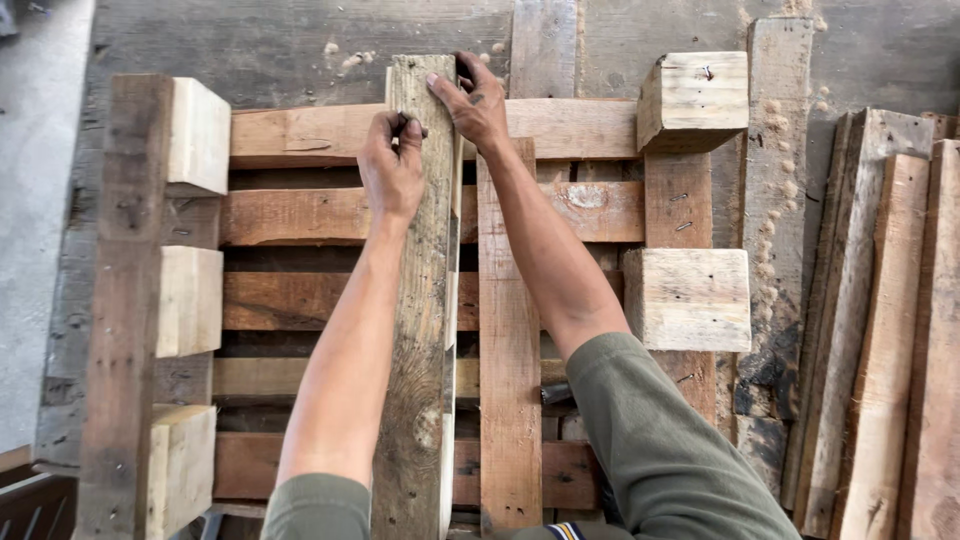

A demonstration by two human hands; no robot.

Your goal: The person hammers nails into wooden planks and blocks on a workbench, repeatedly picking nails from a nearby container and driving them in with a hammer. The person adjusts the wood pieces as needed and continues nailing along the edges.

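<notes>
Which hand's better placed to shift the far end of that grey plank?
Right, probably. The right hand already grips the grey plank's far end, fingers over its edge. The left hand is a closed fist resting on the plank's face, lower down.

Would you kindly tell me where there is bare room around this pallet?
Bare grey floor lies left of the pallet. Right is crowded with stacked planks. Both hands occupy the upright board.

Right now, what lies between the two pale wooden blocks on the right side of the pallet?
In the head view, between the upper block and the lower block lies a stretch of reddish board with nails showing in it.
</notes>
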